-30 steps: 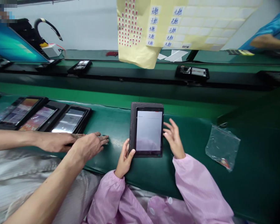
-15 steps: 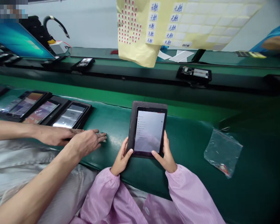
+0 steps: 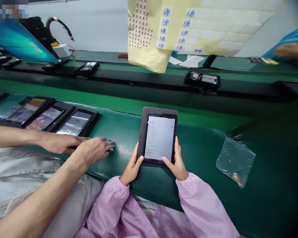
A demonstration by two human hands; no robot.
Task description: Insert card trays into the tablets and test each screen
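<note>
A black-framed tablet [image 3: 160, 138] with a lit white screen of listed lines lies on a dark backing tray [image 3: 145, 125], low over the green work surface. My left hand [image 3: 132, 167] grips the tray's lower left edge, its thumb on top near the corner. On the other side, my right hand [image 3: 177, 162] holds the tablet's right edge, with the thumb over the bottom right of the screen. The fingers under the tray are hidden.
Left of me a co-worker's hands [image 3: 89, 150] rest by a row of tablets [image 3: 75, 122]. A clear zip bag [image 3: 235, 162] lies at right. Beyond, opened devices [image 3: 203, 80] sit on a dark conveyor [image 3: 149, 82]. A yellow label sheet [image 3: 149, 59] hangs above.
The screen now shows a longer list of lines. Both hands keep their grip on the tray and tablet. Devices on the conveyor have shifted slightly left.
</note>
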